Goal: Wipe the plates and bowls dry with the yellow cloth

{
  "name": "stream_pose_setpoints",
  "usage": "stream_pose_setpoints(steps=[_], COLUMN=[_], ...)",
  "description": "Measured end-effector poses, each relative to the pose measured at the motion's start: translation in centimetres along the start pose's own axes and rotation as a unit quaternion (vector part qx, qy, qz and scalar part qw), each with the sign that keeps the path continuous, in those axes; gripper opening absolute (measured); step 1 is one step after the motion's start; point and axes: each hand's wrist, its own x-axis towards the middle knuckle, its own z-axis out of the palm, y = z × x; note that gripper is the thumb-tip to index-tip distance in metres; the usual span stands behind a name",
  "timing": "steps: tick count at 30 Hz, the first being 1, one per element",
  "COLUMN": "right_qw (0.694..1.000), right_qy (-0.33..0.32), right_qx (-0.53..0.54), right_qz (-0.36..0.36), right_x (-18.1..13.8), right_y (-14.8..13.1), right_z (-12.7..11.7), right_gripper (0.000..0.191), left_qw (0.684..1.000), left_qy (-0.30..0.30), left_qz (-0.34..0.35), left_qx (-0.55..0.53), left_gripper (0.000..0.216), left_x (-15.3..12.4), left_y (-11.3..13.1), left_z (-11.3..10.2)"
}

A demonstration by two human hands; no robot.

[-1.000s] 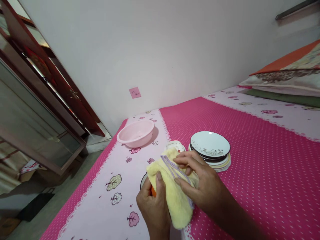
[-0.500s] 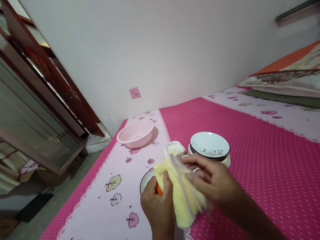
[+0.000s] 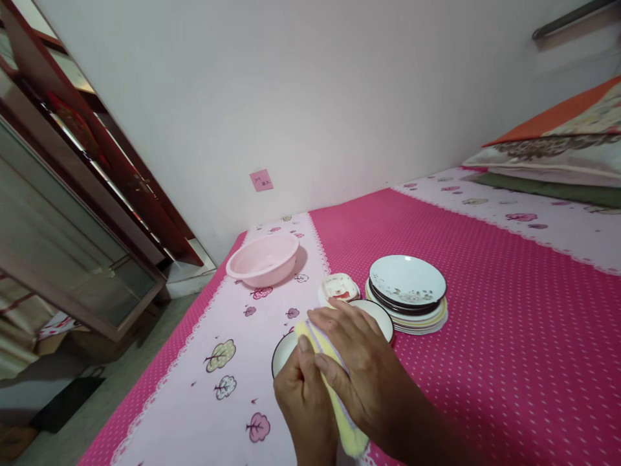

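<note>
My left hand (image 3: 305, 398) is closed on a folded yellow towel (image 3: 352, 433) with a pale purple stripe, its thumb pressing on top. My right hand (image 3: 363, 366) lies over the towel from the right, fingers wrapped across it. Anything inside the fold is hidden. Beneath the hands, a white dark-rimmed dish (image 3: 282, 353) shows only its left part. Just beyond my right hand is another white dark-rimmed dish (image 3: 376, 316), partly covered by it. A small squarish dish (image 3: 339, 285) with a red mark sits behind the towel.
A stack of plates (image 3: 407, 278) stands right of the hands, the top one flower-patterned. A pink basin (image 3: 264, 262) rests farther back on the patterned bedspread (image 3: 233, 336). Pillows (image 3: 557, 152) are piled at the far right; a pink note (image 3: 261, 180) is on the wall.
The towel was spread and loose; now it is folded over between both hands. My right hand has moved left onto it. An orange patch by my left fingers is now hidden.
</note>
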Motion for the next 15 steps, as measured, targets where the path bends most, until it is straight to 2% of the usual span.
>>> stream_pose_setpoints(steps=[6, 9, 11, 13, 15], right_qw=[0.996, 0.988, 0.977, 0.963, 0.951], right_qy=[-0.002, 0.004, 0.008, 0.019, 0.036], right_qx=[0.082, 0.144, 0.193, 0.235, 0.264], right_qz=[0.032, 0.051, 0.090, 0.131, 0.156], right_x=[0.1, 0.0, 0.0, 0.1, 0.3], right_y=[-0.2, 0.2, 0.6, 1.1, 1.5], right_z=[-1.2, -1.9, -2.1, -2.0, -1.8], right_gripper=[0.029, 0.029, 0.029, 0.031, 0.034], left_qw=[0.990, 0.991, 0.988, 0.977, 0.953], left_qy=[-0.026, 0.005, 0.038, 0.067, 0.072], left_qz=[-0.093, -0.116, -0.134, -0.159, -0.177], left_qx=[-0.104, -0.070, -0.061, -0.123, -0.233], left_gripper=[0.068, 0.072, 0.070, 0.065, 0.059], left_x=[-0.5, -0.4, -0.2, 0.1, 0.4], left_y=[2.3, 2.4, 1.9, 1.2, 0.5], left_z=[0.0, -0.4, -0.6, -0.7, -0.7])
